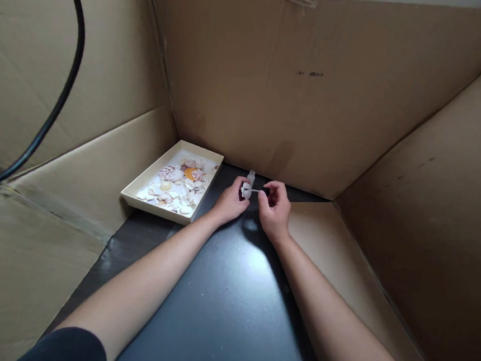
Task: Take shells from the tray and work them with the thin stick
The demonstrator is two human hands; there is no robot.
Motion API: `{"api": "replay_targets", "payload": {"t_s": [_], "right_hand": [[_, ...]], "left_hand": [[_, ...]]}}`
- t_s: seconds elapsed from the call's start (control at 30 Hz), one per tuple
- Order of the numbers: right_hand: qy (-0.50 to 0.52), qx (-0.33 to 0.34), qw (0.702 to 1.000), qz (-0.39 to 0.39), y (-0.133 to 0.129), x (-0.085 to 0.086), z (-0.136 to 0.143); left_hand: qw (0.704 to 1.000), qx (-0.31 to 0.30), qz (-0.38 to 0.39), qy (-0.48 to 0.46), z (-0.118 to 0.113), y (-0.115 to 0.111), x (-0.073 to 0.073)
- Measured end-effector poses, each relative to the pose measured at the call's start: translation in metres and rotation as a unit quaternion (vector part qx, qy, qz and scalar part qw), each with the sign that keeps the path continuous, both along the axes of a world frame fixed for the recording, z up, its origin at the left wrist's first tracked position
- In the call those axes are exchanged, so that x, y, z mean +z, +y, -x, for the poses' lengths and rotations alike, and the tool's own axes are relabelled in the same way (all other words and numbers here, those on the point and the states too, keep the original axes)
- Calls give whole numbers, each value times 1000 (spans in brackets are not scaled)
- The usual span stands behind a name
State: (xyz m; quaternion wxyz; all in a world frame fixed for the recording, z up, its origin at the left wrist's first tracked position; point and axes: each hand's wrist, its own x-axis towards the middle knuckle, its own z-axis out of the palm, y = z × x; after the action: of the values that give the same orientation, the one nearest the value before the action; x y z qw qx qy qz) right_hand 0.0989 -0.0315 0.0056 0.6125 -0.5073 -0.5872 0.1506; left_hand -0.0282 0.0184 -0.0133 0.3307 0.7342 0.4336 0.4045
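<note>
Between the fingers of my left hand [230, 203] are small white shells [246, 190], held together in a cluster; their exact number is hard to make out. My right hand [275, 210] pinches a thin whitish stick [255, 191] that points left, its tip touching or very near the shells. Something dark shows among the right fingers, partly hidden. Just behind the shells stands a small clear bottle [251, 175], its lower part covered by my left hand and the shells.
To the left sits a shallow cream tray [170, 215] of assorted shells [181, 184]. Cardboard walls [248, 91] enclose the dark table [212, 307] at the back and sides. A cardboard flap [324, 233] lies at right. A black cable [71, 70] hangs at upper left.
</note>
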Motion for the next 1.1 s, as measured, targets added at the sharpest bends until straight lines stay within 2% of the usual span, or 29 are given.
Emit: {"api": "replay_targets", "payload": {"t_s": [0.17,0.3,0.47,0.6,0.73,0.87,1.0,1.1], "right_hand": [[-18,-36,999,8,1,-1,-1],[-15,9,1000,2,0,-1,0],[-18,-28,999,11,-1,1,1],[-12,0,1000,18,0,0,0],[-10,-47,998,27,1,-2,-2],[-1,-24,1000,5,0,0,-2],[-11,-52,999,13,-1,1,-1],[-2,-35,999,1,-2,1,-1]], "left_hand": [[1000,12,-7,-10,-1,0,1],[1000,12,-10,-22,-1,0,1],[999,15,-9,-38,-1,1,0],[999,14,-16,-45,-1,2,-1],[999,17,-13,-39,0,1,1],[999,22,-6,-31,-1,-1,3],[999,28,0,-23,-1,-2,5],[999,28,1,-19,-1,-3,6]]}}
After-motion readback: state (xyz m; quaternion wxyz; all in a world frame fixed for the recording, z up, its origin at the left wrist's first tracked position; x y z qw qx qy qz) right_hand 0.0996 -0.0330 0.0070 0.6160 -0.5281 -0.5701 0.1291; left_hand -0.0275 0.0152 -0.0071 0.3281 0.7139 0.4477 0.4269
